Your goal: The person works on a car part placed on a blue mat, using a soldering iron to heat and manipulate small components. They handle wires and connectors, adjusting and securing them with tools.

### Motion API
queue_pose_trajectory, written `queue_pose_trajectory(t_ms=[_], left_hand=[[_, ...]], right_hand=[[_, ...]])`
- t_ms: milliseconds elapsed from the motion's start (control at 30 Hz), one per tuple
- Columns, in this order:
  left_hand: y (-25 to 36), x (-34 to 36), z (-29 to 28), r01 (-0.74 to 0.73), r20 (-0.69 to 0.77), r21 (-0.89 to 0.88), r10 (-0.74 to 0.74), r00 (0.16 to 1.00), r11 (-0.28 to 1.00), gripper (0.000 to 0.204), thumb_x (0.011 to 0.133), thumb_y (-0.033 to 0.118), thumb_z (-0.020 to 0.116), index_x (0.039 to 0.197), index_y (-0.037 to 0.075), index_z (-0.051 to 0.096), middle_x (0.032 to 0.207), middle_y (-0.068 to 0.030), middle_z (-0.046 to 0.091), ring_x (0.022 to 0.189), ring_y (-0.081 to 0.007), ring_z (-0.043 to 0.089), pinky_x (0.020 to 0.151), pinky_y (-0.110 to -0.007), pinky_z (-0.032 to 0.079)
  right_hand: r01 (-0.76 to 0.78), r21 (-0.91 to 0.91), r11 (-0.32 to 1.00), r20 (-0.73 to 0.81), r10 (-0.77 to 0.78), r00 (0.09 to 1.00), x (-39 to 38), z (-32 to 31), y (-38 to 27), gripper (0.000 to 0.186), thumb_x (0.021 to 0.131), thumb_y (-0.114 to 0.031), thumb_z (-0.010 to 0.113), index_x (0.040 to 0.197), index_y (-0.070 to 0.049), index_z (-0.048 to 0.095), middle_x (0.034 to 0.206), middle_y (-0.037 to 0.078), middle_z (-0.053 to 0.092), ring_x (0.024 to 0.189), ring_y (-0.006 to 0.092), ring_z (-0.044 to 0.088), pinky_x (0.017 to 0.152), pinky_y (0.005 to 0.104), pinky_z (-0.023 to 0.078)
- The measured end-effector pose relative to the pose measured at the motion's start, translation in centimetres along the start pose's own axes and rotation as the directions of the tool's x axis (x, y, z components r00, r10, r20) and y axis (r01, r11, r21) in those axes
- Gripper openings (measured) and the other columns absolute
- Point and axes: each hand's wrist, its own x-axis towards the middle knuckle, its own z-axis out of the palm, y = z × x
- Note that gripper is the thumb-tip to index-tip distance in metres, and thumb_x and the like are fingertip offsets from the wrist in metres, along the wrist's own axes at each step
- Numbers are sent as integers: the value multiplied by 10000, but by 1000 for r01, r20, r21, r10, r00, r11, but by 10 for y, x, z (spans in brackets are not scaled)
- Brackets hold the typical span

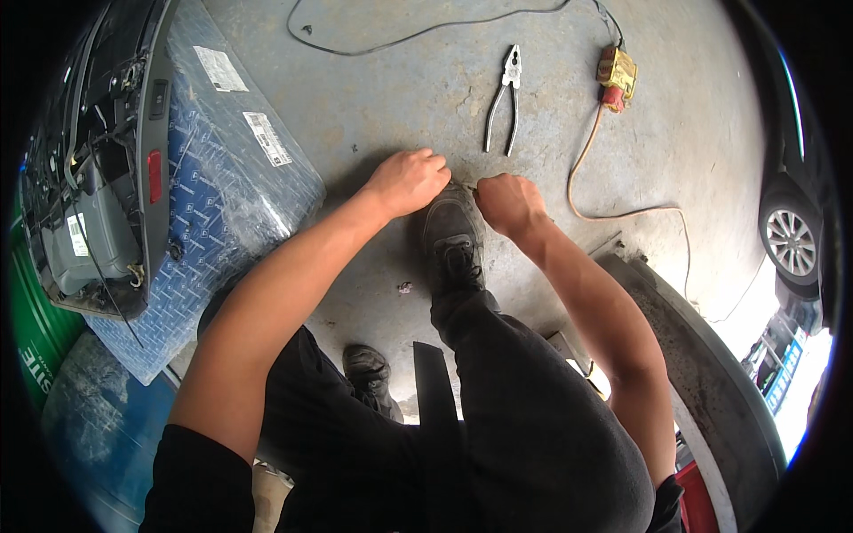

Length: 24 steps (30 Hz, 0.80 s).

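My left hand is closed in a fist just left of the toe of a dark work shoe. On the toe's other side my right hand is also closed, its thumb side turned toward the left hand. Something thin seems to show between the two hands at the shoe's tip, too small to name. The fingers hide whatever each hand grips. Beyond the right hand a pair of pliers lies on the floor with its handles apart.
A yellow and red plug connector with an orange cable lies to the right. Plastic-wrapped panels and a dark vehicle panel with a red reflector stand left. At the right are a grey metal beam and a car wheel.
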Motion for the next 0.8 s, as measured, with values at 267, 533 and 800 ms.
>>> queue_pose_trajectory(t_ms=[267, 533, 800], left_hand=[[1, -1, 2, -47, 70, 56, 43, 997, 997, 87, 787, 128, 586, 728, 76, 625, 770, -51, 585, 802, -224, 625, 694, -358, 561], [1, 1, 2, -105, 91, 87, 97, 991, 991, 78, 757, 133, 593, 717, 83, 637, 751, -33, 602, 798, -203, 628, 682, -329, 563], [1, 1, 2, -106, 111, 95, 95, 989, 990, 77, 754, 136, 596, 717, 85, 642, 751, -35, 612, 801, -203, 636, 673, -333, 565]], right_hand=[[-88, 6, 996, 87, 88, 992, -1, -16, -12, 224, 907, -156, 531, 909, -75, 739, 1004, 157, 726, 954, 320, 705, 802, 410, 570], [-148, 64, 987, 103, 141, 985, -2, -23, -18, 230, 888, -156, 545, 953, -56, 742, 1034, 179, 720, 976, 345, 700, 814, 417, 572], [-127, 20, 992, 98, 125, 987, -2, -26, -19, 226, 894, -131, 539, 954, -61, 746, 1052, 170, 720, 978, 332, 705, 803, 410, 576]])
